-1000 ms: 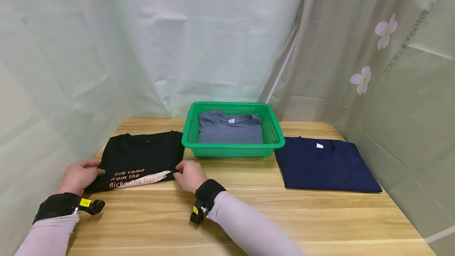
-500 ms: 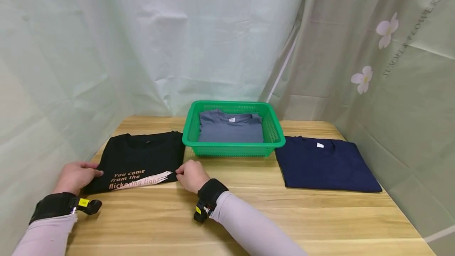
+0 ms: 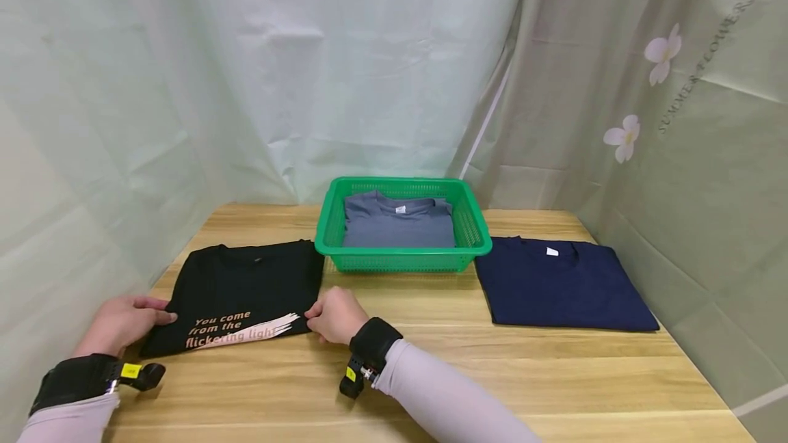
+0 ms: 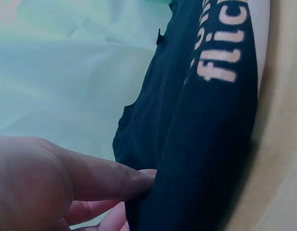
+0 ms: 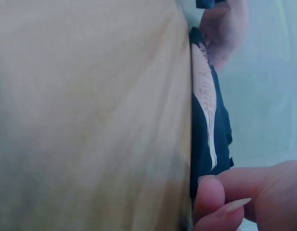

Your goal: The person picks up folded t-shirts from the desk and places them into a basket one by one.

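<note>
A folded black T-shirt [image 3: 258, 286] with pink lettering and a white brush stroke lies at the left of the table. My left hand [image 3: 123, 320] pinches its left edge; in the left wrist view the thumb [image 4: 109, 178] lies over the cloth and the other fingers go under it. At the opposite edge, near the front corner, my right hand [image 3: 337, 314] pinches the same shirt between thumb and fingers. The right wrist view shows those fingertips [image 5: 211, 195] right at the shirt's end, low by the table top.
A green plastic basket [image 3: 403, 262] at the back middle holds a folded grey T-shirt [image 3: 397, 227]. To the right lies a folded navy T-shirt [image 3: 560, 289]. Curtains [image 3: 382, 74] hang close behind and along both sides of the wooden table [image 3: 492, 374].
Both hands and the black T-shirt have come a little toward the front edge of the table. The basket and the navy T-shirt stay where they were.
</note>
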Demonstrator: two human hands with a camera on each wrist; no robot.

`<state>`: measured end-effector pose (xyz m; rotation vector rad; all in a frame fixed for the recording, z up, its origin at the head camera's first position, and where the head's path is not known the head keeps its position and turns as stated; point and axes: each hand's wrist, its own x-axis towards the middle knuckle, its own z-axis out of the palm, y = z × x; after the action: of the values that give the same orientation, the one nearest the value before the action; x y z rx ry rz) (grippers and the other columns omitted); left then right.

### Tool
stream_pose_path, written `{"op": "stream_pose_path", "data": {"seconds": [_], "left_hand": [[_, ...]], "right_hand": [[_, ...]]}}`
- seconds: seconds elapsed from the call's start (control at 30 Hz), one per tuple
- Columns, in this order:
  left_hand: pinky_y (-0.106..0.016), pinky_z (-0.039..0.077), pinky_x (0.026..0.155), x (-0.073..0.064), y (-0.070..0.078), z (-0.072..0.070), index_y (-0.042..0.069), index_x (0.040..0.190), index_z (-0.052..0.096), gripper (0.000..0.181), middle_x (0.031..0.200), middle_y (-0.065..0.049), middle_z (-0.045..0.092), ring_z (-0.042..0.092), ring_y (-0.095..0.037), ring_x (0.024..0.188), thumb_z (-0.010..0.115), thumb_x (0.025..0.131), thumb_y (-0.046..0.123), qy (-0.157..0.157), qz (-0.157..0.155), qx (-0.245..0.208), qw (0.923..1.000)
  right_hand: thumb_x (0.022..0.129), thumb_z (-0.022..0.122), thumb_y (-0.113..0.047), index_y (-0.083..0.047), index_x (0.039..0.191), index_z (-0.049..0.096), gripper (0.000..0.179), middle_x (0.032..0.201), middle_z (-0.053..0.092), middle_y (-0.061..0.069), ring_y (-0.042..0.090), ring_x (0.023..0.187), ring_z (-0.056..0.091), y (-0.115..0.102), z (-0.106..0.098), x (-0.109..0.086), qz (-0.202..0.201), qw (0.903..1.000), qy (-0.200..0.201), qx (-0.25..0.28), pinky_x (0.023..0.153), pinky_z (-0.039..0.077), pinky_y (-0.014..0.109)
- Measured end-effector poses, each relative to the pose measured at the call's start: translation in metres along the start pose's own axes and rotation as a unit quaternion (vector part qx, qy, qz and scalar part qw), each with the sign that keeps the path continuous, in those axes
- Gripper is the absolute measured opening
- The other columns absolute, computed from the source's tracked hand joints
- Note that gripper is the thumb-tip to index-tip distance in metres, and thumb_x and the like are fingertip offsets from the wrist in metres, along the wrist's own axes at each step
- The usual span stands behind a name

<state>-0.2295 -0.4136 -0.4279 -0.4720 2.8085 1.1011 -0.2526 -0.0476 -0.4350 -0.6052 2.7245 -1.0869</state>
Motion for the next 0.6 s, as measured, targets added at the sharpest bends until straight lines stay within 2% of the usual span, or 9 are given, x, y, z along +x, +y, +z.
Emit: {"op": "stream_pose_path", "data": {"seconds": [0.3, 0.43, 0.6], "left_hand": [[-0.056, 0.043, 0.081, -0.014, -0.004, 0.004, -0.015, 0.128, 0.052, 0.058, 0.125, -0.043, 0.041, 0.044, -0.048, 0.104, 0.072, 0.089, 0.022, -0.018, -0.011, -0.006, 0.9997], [-0.055, 0.043, 0.08, -0.023, -0.004, 0.006, -0.016, 0.127, 0.052, 0.058, 0.122, -0.042, 0.044, 0.047, -0.045, 0.101, 0.073, 0.089, 0.022, -0.028, -0.015, -0.002, 0.9995], [-0.054, 0.046, 0.078, -0.034, -0.006, 0.007, -0.017, 0.128, 0.05, 0.062, 0.118, -0.041, 0.048, 0.05, -0.043, 0.097, 0.074, 0.089, 0.026, -0.046, -0.035, 0.004, 0.9983]], "right_hand": [[0.084, 0.077, -0.005, -0.015, 0.087, 0.081, 0.011, 0.052, 0.058, -0.013, -0.001, 0.034, 0.048, -0.003, 0.002, -0.023, 0.002, 0.9999, 0.0, 0.016, 0.036, 0.037, 0.013], [0.083, 0.078, -0.005, -0.017, 0.086, 0.081, 0.013, 0.045, 0.055, -0.011, -0.001, 0.032, 0.046, -0.005, 0.002, -0.037, 0.011, 0.9995, 0.001, 0.03, 0.034, 0.034, 0.013], [0.083, 0.079, -0.006, -0.019, 0.084, 0.081, 0.013, 0.041, 0.052, -0.01, 0.0, 0.031, 0.045, -0.005, 0.001, -0.05, 0.007, 0.999, -0.006, 0.043, 0.034, 0.032, 0.014]]}}
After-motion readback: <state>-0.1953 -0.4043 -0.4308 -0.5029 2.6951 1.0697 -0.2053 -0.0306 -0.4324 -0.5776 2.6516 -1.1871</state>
